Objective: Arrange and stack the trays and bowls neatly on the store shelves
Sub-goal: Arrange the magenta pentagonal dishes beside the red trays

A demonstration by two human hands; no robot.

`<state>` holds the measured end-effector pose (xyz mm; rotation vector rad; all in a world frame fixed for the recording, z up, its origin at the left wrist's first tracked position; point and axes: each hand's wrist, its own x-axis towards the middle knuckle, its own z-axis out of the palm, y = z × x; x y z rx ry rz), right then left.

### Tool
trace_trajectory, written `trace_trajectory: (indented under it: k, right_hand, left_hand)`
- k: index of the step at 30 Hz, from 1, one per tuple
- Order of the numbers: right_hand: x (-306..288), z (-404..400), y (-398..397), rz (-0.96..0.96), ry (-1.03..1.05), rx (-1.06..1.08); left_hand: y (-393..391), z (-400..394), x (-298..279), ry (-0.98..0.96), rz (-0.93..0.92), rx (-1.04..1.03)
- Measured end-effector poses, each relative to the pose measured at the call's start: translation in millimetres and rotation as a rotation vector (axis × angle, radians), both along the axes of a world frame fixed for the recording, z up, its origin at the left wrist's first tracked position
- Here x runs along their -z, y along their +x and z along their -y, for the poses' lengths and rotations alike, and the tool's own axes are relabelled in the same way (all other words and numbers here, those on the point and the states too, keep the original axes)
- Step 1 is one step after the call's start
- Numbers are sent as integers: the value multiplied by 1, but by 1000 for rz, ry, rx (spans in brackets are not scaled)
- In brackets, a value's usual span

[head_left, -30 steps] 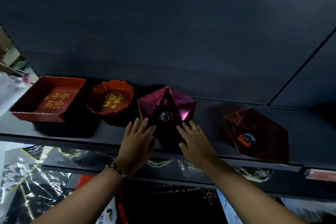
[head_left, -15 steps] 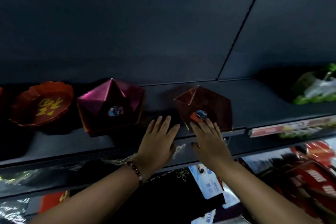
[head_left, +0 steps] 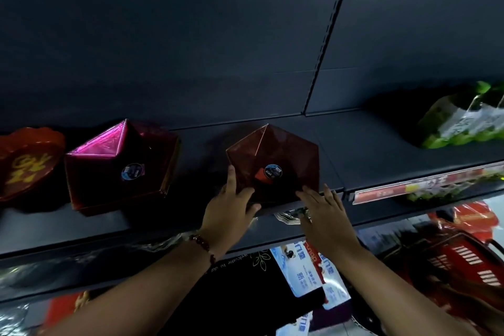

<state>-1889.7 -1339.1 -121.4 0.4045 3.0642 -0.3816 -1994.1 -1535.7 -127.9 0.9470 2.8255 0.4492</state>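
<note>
A: Grip state?

B: The dark red faceted pentagonal plastic bowl is touched on both sides. The left hand is laid against its left edge, fingers straight, thumb at the front rim. The right hand is set at the front right corner, fingers extended. Nothing is clenched.

A: Bowl position?

B: It is seated at the front of the dark shelf, tilted toward the camera, a round sticker visible inside.

A: Surroundings?

B: A magenta faceted pentagonal bowl is noted to the left, apart; beyond it, a red scalloped dish with gold lettering. Green wrapped goods are recorded far right.
</note>
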Motion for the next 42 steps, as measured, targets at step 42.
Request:
trace_trajectory:
  k: [42]
  right_hand:
    - [-6,343,-84,-152,-7,9]
  left_hand:
    - [-59,352,-12,-19,-194,158]
